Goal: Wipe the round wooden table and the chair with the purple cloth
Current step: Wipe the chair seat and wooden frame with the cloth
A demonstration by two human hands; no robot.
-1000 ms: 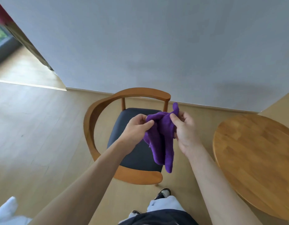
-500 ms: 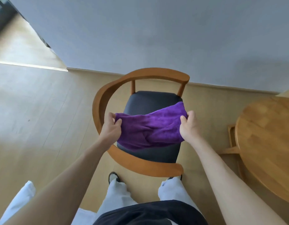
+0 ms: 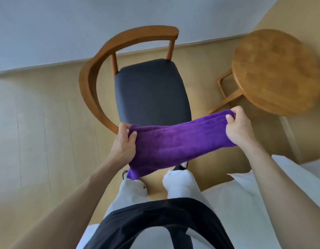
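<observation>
The purple cloth [image 3: 179,141] is stretched out wide, a long plush band with soft lengthwise folds, deep violet, its lower left corner drooping down toward the person's shoes. It hangs in the air just in front of the chair [image 3: 150,90], across the near edge of the dark seat cushion, touching neither seat nor frame as far as the view shows.

The left hand [image 3: 124,142] has the cloth's left end, fingers [image 3: 122,128] curled over the top edge and thumb pressed against the fabric, right beside the near end of the chair's curved wooden armrest. The right hand [image 3: 238,128] grips the other end higher up, fingers bunched round a gathered fold, off the chair's right front corner. Both forearms reach forward from the bottom of the view, the cloth pulled fairly taut between them and slanting up to the right.

The round wooden worktop [image 3: 276,69] stands to the right of the chair, well apart from the cloth, its pale legs showing underneath. White bedding [image 3: 245,203] lies on the near right of the chair, beside the person's light trousers.
</observation>
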